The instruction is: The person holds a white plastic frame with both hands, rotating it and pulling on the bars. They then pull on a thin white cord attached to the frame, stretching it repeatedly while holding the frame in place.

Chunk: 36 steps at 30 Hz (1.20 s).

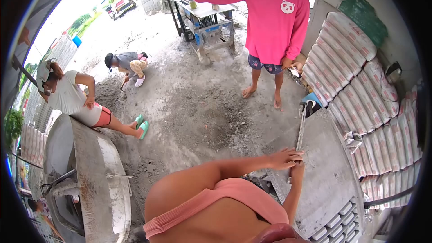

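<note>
A long, pale metal bar [302, 128] runs along the left edge of a grey metal machine top [326, 139], and both hands meet at its near end. My left hand [285, 158] reaches across from the left, its fingers loosely extended over the bar and touching my right hand. Just below it, my right hand [297, 169] is closed at the bar; its fingertips are partly hidden. Rows of grey moulded blocks [337, 225] show at the near end of the machine.
A person in a pink shirt [276, 18] stands ahead, near stacked sacks [346, 58]. One person leans on a large mixer drum [96, 175] at left; another crouches [132, 65] by a grey heap. Loose grey mix [207, 119] covers the floor. A work table [207, 11] stands behind.
</note>
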### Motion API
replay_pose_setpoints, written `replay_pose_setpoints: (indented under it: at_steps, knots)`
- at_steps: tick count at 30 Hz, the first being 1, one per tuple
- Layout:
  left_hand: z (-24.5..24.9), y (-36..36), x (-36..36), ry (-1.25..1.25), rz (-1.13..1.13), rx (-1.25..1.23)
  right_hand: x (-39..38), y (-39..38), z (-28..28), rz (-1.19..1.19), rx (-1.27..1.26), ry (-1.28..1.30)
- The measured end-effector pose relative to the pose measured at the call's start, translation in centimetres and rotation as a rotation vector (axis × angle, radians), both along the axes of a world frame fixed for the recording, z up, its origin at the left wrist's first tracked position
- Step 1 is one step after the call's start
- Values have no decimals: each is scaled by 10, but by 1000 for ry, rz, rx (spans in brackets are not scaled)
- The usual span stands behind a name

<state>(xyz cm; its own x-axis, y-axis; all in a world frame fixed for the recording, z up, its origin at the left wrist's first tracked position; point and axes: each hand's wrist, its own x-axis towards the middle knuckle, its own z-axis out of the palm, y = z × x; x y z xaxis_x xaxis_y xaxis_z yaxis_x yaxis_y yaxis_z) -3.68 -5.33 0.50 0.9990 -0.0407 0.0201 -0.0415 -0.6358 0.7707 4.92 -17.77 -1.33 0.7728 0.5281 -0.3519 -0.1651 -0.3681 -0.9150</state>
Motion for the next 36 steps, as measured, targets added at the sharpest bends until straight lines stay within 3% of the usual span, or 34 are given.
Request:
replay_pose_setpoints:
  at_steps: [4, 23, 36]
  knots:
    - [-5, 2, 1, 1, 31, -1, -8, 4, 25, 19, -69, -5]
    - [2, 4, 1, 7, -2, -207, 3, -2, 11, -31, 5, 147]
    - [2, 4, 7, 3, -19, -212, 10, -6, -2, -7, -68, -16]
